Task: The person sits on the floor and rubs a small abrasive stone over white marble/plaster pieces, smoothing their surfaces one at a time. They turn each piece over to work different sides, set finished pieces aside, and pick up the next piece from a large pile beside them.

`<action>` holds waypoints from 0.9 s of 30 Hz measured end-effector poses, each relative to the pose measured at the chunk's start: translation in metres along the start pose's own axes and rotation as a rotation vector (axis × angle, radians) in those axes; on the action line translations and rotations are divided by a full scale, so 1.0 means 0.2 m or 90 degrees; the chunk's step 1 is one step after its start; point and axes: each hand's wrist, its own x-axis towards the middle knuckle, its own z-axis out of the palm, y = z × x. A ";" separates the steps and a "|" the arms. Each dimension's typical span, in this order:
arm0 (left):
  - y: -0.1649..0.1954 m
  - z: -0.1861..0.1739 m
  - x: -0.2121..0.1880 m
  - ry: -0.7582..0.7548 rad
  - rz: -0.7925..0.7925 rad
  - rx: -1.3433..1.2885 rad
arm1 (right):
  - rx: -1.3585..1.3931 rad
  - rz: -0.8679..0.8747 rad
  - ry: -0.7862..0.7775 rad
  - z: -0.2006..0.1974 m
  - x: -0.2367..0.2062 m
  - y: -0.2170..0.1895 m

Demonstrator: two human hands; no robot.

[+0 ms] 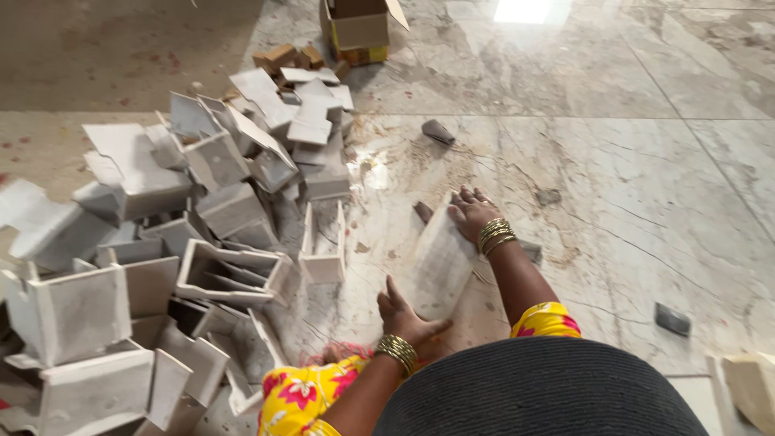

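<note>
Stone block, pale grey and roughly rectangular, is seen from the head camera lying tilted on the polished marble floor, just in front of the person's knees. It is gripped at both ends: the right hand is spread over the far upper edge, fingers curled across the face, while the left hand is closed against the near lower corner, thumb on top. The block is judged heavy, stiff and brittle at the edges, with a dusty face that may slip; opposite ends look the surest hold. To the left, a heap of channel-shaped stone pieces is piled loosely, one U-shaped piece standing apart, close to the block. A cardboard box is set open at the far edge.
</note>
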 end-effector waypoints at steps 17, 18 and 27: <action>0.02 -0.03 -0.06 0.015 0.031 0.010 | -0.100 0.072 -0.273 0.08 -0.07 0.01; 0.03 -0.03 -0.06 0.017 0.039 0.009 | -0.089 0.061 -0.174 0.07 -0.01 0.07; 0.02 0.07 0.01 0.000 0.082 0.238 | -0.361 -0.389 -0.324 0.01 -0.46 -0.48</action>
